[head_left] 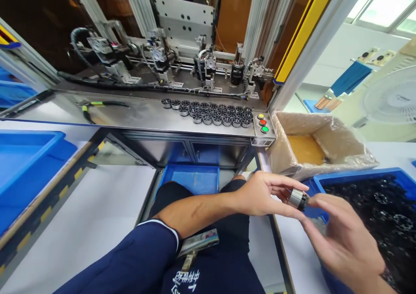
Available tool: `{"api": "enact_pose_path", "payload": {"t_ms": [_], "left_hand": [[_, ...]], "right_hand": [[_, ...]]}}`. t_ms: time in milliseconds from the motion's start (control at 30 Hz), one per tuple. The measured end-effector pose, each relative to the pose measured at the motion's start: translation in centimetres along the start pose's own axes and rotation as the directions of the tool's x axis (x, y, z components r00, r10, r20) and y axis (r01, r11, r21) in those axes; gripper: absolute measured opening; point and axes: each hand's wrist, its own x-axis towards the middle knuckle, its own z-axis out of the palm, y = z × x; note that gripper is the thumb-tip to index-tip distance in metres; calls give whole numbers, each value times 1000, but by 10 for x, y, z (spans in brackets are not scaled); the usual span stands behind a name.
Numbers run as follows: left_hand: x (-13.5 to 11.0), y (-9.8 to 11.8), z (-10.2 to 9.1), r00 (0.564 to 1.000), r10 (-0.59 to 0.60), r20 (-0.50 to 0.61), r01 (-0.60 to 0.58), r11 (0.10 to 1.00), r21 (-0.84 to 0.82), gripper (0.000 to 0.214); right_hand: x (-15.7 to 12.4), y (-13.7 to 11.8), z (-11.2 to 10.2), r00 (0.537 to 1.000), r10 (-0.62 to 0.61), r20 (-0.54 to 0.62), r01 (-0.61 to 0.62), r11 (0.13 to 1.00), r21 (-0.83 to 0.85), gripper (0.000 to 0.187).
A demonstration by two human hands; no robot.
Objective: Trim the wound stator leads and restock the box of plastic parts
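Observation:
Over the right-hand table edge, both my hands meet at a short silver metal cylinder with a black slotted end piece [297,199]. My left hand [260,195] reaches across and grips the silver side between thumb and fingers. With thumb and fingertips, my right hand [346,229] pinches at the black end. Whether the black piece is fully seated in the silver sleeve cannot be made out. Close to my right hand is a blue bin [328,179] heaped with black plastic ring parts [380,211].
Rows of black round parts [217,112] stand on the machine's metal ledge, beside yellow, red and green buttons [263,123]. Cutters [89,107] lie on the left. A plastic-lined carton [286,155] stands right; clamps and fixtures [159,55] line the machine. A blue tray [32,140] is at left.

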Motion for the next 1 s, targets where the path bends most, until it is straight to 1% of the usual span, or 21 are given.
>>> {"api": "enact_pose_path", "payload": {"t_ms": [67,133,267,400,500,600,733,867,1000], "left_hand": [[-1,2,0,1000,2,4,-2,1000,22,77],[-2,4,0,1000,-20,-15,21,999,47,79],[-3,10,1,996,-85,-34,86,995,56,85],[-3,11,-1,995,-102,-15,103,992,74,84],[-2,11,-2,993,-119,-22,120,990,70,83],[-1,12,-2,989,-145,-31,146,987,64,84],[1,13,-2,987,-157,-37,159,985,61,85],[1,13,-2,985,-173,-27,174,983,51,85],[2,11,-4,985,-173,-24,174,984,41,85]], "right_hand": [[0,1,-2,1000,3,4,-2,998,-63,36],[0,2,-3,1000,-16,14,18,994,-108,44],[-4,6,-1,999,-28,16,30,993,-113,56],[-5,9,1,1000,-20,19,22,996,-89,63],[-3,10,1,997,-65,45,68,995,-75,69],[-2,10,-1,991,-125,46,129,986,-105,67],[-2,10,-2,994,-100,53,105,989,-105,68],[0,9,-2,990,-122,68,131,982,-139,63],[2,8,-4,988,-131,81,142,978,-153,63]]}}
